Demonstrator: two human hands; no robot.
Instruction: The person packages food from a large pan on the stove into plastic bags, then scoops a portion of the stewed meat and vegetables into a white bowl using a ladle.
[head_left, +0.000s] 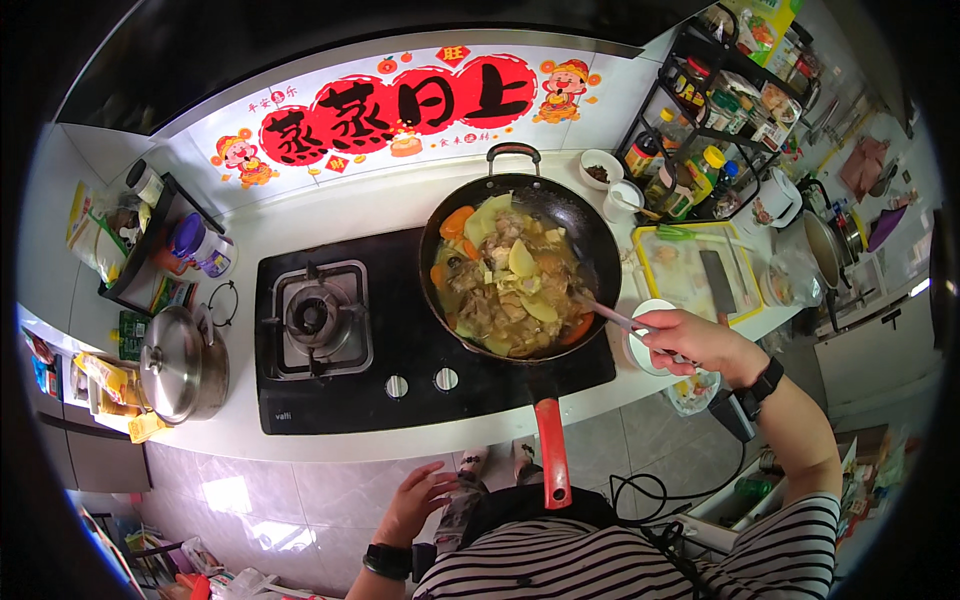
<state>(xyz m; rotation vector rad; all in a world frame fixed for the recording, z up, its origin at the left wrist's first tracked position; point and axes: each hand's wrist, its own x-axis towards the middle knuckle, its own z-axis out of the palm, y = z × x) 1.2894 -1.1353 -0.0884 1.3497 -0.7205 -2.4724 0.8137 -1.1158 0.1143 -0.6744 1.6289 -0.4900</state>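
A dark wok (595, 217) with a red handle stands on the right burner of the black gas stove (330, 409). It holds a stew with meat pieces, orange carrot chunks and pale yellow-green slices (523, 259) in broth. My right hand (686, 343), at the wok's right side, is closed around the handle of a metal utensil (611, 313); the utensil's head is hidden in the food. Near the counter's front edge, left of the wok's red handle, my left hand (424, 495) is held in the air with its fingers apart, touching nothing.
A white bowl (637, 346) sits beside the wok, partly behind my right hand. Farther right lies a yellow-rimmed cutting board (645, 259) with a knife and green onion. Two small bowls and a black spice rack (637, 124) stand behind. At left is a lidded steel pot (176, 360).
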